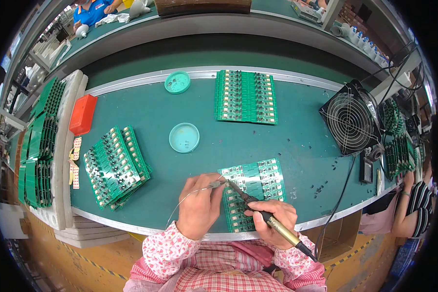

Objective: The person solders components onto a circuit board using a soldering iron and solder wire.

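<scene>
Circuit board (256,179) on the counter (146,112), left of the black fan (348,120) and nearer us.
It is green, with dark and pale parts in rows along both sides, and glare whitens its middle. Our left grip (199,203) pinches a thin silvery wire (194,191); our right grip (282,211) is wrapped around the soldering iron (283,231). Grips and iron hide part of the board; we cannot make out whether the iron's tip touches it.

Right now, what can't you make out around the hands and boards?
Head view: part of the near circuit board, covered by the right hand.
Head view: whether the soldering iron touches it; the tip is too small.
Head view: most lower boards in the left table stack, hidden by the top one.
Head view: co-worker's head, cut off by the top edge.
</scene>
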`<state>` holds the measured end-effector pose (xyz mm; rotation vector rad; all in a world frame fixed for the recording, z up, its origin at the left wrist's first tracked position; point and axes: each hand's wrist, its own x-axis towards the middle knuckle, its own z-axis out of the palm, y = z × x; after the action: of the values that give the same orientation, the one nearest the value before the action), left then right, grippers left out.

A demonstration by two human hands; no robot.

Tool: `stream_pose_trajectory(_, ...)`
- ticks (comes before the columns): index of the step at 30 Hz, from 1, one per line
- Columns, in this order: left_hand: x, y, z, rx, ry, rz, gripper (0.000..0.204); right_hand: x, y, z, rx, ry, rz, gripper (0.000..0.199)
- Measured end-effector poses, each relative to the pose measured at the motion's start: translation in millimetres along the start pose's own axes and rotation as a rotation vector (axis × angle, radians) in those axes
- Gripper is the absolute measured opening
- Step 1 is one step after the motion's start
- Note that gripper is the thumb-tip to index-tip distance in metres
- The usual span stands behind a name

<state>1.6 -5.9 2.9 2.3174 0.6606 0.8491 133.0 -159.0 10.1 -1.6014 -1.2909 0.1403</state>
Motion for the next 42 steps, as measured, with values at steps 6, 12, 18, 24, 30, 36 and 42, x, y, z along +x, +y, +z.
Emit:
stream_pose_trajectory(6, 0, 0, 0, -0.001, -0.007, -0.004, 0.023, -2, 1, 3, 0.025, 0.019, 0.024, 0.014)
stream_pose_trajectory(12, 1, -1, 1, 0.012, 0.015, 0.029, 0.029, -2, 1, 3, -0.009, 0.011, -0.004, 0.015)
stream_pose_trajectory(18, 1, 1, 0, 0.011, 0.005, 0.003, 0.024, -4, 3, 3, 0.013, 0.096, -0.003, 0.014)
stream_pose_trajectory(24, 0, 0, 0, 0.012, 0.004, 0.005, 0.021, -9, 1, -2, 0.025, 0.217, 0.048, 0.014)
stream_pose_trajectory(30, -3, -1, 3, 0.007, 0.014, -0.019, 0.017, -5, 1, -2, -0.036, 0.260, -0.022, 0.014)
stream_pose_trajectory(36, -5, -2, -1, -0.054, 0.016, -0.055, 0.020, -8, 2, -1, -0.040, 0.291, -0.030, 0.013)
stream_pose_trajectory(42, -6, 14, -26, 0.048, -0.054, 0.186, 0.027, -4, -1, -2, -0.152, 0.233, -0.120, 0.032)
